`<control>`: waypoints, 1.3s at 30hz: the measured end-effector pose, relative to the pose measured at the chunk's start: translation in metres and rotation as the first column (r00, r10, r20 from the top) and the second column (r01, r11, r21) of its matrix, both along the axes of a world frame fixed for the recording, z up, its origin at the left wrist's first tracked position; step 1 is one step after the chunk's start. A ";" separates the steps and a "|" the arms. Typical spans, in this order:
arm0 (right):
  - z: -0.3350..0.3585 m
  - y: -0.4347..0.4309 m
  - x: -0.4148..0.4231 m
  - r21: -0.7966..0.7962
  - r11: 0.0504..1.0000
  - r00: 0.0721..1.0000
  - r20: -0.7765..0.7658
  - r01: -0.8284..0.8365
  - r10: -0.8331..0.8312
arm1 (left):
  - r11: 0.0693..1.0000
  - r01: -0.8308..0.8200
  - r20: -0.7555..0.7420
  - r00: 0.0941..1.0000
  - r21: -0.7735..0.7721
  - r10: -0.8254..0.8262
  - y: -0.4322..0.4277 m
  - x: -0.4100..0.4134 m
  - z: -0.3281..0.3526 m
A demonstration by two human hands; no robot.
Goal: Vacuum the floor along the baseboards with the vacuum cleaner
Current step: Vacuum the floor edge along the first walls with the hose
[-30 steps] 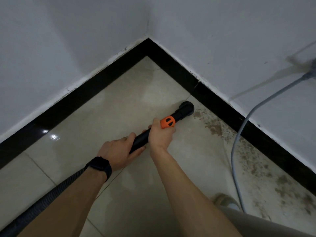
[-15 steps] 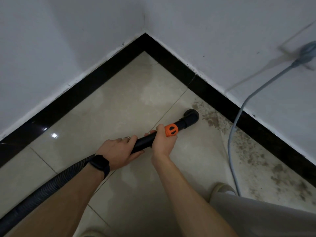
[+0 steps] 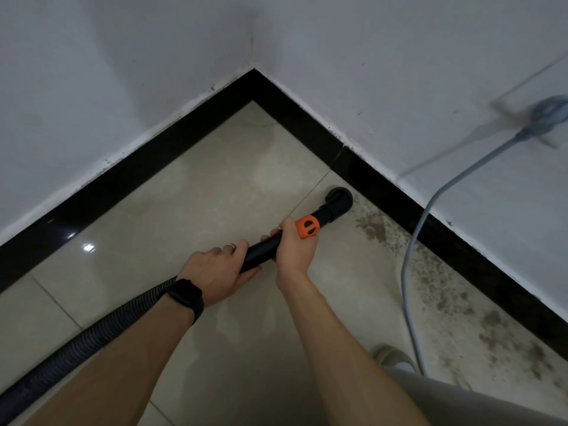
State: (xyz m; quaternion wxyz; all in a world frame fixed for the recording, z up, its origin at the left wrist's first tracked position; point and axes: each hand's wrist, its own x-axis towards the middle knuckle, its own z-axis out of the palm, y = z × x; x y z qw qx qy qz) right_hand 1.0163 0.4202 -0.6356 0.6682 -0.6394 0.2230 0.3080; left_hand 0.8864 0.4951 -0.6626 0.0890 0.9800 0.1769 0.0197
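Note:
A black vacuum wand with an orange collar ends in a round black nozzle. The nozzle sits on the beige tile floor close to the black baseboard on the right wall. My right hand grips the wand just behind the orange collar. My left hand, with a ring and a black wristwatch, grips the wand further back, where the ribbed black hose begins. Brown dust and grit lies along the right baseboard beyond the nozzle.
Two white walls meet in a corner ahead. A grey power cord hangs from a wall plug at the right and runs down across the dirty floor. My foot in a light slipper stands at the lower right.
The nozzle has slid right along the floor, away from the corner and up to the edge of the dust patch by the right baseboard. Both hands keep their grip.

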 end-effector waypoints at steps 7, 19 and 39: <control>-0.005 0.001 0.014 -0.008 1.000 1.000 0.011 -0.006 0.006 | 1.000 -0.024 0.007 1.000 -0.015 0.024 -0.002 0.014 -0.001; -0.012 0.001 0.030 0.004 0.999 0.999 0.019 0.042 -0.042 | 0.999 -0.028 -0.017 0.999 0.018 0.028 -0.006 0.032 -0.003; -0.016 0.030 0.019 -0.132 0.986 0.993 0.052 -0.100 0.108 | 0.965 -0.187 -0.271 0.954 -0.187 0.132 0.010 0.021 0.025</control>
